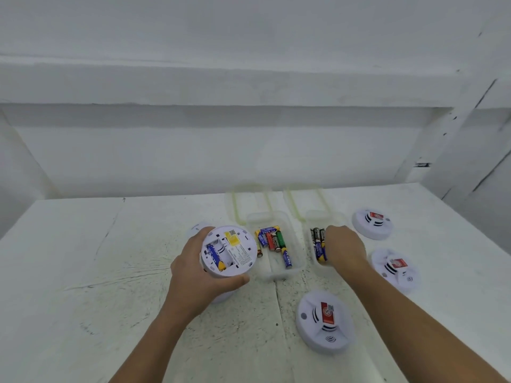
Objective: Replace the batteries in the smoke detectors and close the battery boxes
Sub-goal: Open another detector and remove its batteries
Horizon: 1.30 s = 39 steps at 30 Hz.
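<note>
The left hand [190,275] grips the upturned smoke detector [235,255] round its rim, left of the frame's centre, with thumb and fingers curled about the edge. Its back faces the camera, and the open bay shows one blue battery [215,255] seated with an empty slot beside it. The right hand [345,247] reaches into the right-hand box [311,217], right of centre, knuckles up over the dark batteries [318,241]. Its fingertips are hidden behind its own back, so I cannot tell whether it already pinches a cell.

The step in hand looks like fetching the second fresh cell. To do it well, take a single battery by its middle, not a clump. Draw only from this box, since the mixed batteries [273,241] in the left-hand box [279,275] look like the spent ones (a guess from the assorted colours). Keep the detector level so the seated cell stays put. Check the polarity marks in the bay, then press the spring end in first.

Three more detectors wait face up on the desk [83,258]: one at upper right [372,223], one at mid right [394,269], one at lower centre [325,322]. The box lids [249,200] lie behind the boxes, so closing comes last.
</note>
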Tool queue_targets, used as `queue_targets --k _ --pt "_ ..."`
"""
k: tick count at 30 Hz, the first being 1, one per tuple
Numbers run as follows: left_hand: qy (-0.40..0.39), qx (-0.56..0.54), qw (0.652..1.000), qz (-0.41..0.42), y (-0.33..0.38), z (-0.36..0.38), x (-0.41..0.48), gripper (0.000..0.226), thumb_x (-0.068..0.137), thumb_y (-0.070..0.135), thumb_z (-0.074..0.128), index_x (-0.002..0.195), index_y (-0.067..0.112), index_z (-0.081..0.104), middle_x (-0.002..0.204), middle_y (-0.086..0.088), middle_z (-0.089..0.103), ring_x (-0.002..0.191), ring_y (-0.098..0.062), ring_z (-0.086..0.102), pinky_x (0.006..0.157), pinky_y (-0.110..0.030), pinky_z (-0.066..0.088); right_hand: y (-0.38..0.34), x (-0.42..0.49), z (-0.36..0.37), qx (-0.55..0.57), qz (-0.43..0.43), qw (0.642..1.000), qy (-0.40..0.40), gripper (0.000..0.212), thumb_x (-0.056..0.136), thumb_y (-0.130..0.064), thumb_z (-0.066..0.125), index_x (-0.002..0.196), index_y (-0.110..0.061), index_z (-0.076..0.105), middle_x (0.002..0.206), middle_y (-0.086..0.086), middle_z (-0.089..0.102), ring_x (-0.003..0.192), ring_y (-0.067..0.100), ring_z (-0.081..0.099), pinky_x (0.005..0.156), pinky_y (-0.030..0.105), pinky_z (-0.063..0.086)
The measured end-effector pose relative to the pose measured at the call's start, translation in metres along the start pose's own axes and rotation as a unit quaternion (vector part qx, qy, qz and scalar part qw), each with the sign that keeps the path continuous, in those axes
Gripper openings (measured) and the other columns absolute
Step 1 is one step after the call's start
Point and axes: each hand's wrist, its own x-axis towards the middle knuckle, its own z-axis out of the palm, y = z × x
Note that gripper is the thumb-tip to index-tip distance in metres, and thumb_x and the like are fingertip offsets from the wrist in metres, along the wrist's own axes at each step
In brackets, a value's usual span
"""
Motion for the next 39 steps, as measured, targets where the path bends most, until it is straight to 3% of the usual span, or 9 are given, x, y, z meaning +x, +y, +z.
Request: queue_targets --k 6,11,14,18,23,26,32,35,39 --pt "-0.001 0.010 1.000 0.003 0.016 0.004 -0.009 0.080 0.030 0.059 0.079 0.098 0.076 0.040 0.105 0.050 0.047 0.099 0.019 0.050 0.094 -0.044 0.050 0.004 0.002 0.003 0.001 -0.010 1.000 -0.002 0.020 0.078 -0.007 0.062 0.082 -0.012 0.044 0.063 -0.002 0.039 0.068 0.020 0.051 0.056 0.025 0.041" --pt "-0.006 0.009 1.000 -0.011 0.012 0.008 -0.014 0.086 0.028 0.057 0.085 0.103 0.069 0.044 0.108 0.033 0.057 0.103 0.005 0.056 0.093 -0.044 0.052 0.014 0.010 -0.005 0.142 -0.019 0.986 0.080 0.009 0.090 -0.007 0.049 0.085 -0.005 0.056 0.077 0.008 0.062 0.069 0.024 0.059 0.053 0.026 0.041" --pt "-0.016 0.020 1.000 -0.018 0.008 0.011 -0.015 0.094 0.027 0.061 0.086 0.111 0.058 0.045 0.115 0.022 0.057 0.112 -0.009 0.055 0.096 -0.047 0.050 0.002 -0.002 -0.021 0.302 -0.116 0.939 0.113 0.012 0.092 -0.016 0.055 0.089 -0.014 0.066 0.085 -0.002 0.068 0.072 0.009 0.059 0.060 0.016 0.041" --pt "-0.032 0.052 0.998 0.012 0.008 0.013 -0.016 0.093 0.029 0.065 0.083 0.112 0.057 0.043 0.112 0.024 0.055 0.108 -0.006 0.054 0.095 -0.046 0.048 -0.031 -0.041 -0.044 0.381 -0.266 0.885 0.031 0.009 0.088 -0.019 0.064 0.088 -0.023 0.072 0.085 -0.016 0.068 0.075 -0.004 0.060 0.061 0.006 0.043" --pt "-0.034 0.084 0.992 0.086 0.015 0.014 -0.016 0.082 0.039 0.057 0.081 0.109 0.066 0.041 0.109 0.027 0.051 0.100 -0.006 0.057 0.088 -0.048 0.049 -0.060 -0.069 -0.045 0.345 -0.425 0.837 -0.014 0.014 0.086 -0.018 0.067 0.098 -0.019 0.074 0.101 -0.008 0.072 0.094 0.000 0.060 0.074 0.010 0.044" --pt "-0.025 0.110 0.986 0.119 0.013 0.014 -0.016 0.072 0.044 0.055 0.076 0.110 0.054 0.046 0.107 0.021 0.053 0.097 -0.007 0.057 0.087 -0.047 0.047 -0.069 -0.072 -0.040 0.296 -0.493 0.818 0.016 0.016 0.085 -0.019 0.067 0.097 -0.014 0.076 0.102 -0.004 0.073 0.094 0.011 0.063 0.082 0.029 0.045" --pt "-0.028 0.143 0.977 0.155 0.017 0.010 -0.018 0.057 0.049 0.054 0.067 0.102 0.037 0.054 0.092 0.014 0.058 0.087 -0.013 0.056 0.076 -0.047 0.047 -0.072 -0.072 -0.038 0.215 -0.521 0.825 0.040 0.032 0.084 -0.039 0.053 0.099 -0.019 0.075 0.095 0.001 0.074 0.088 0.020 0.063 0.078 0.033 0.047" --pt "-0.032 0.150 0.975 0.162 0.020 0.009 -0.019 0.057 0.050 0.055 0.065 0.102 0.038 0.049 0.091 0.015 0.056 0.087 -0.015 0.055 0.075 -0.047 0.047 -0.074 -0.075 -0.040 0.180 -0.546 0.817 0.052 0.033 0.086 -0.036 0.050 0.093 -0.015 0.075 0.088 0.003 0.073 0.082 0.022 0.063 0.074 0.025 0.042" --pt "-0.044 0.175 0.970 0.163 0.019 0.006 -0.017 0.061 0.047 0.057 0.062 0.104 0.040 0.048 0.095 0.021 0.051 0.090 -0.011 0.051 0.083 -0.037 0.041 -0.077 -0.077 -0.039 0.157 -0.563 0.807 0.087 0.031 0.086 -0.027 0.049 0.079 -0.008 0.072 0.077 0.007 0.070 0.075 0.027 0.063 0.064 0.038 0.048"
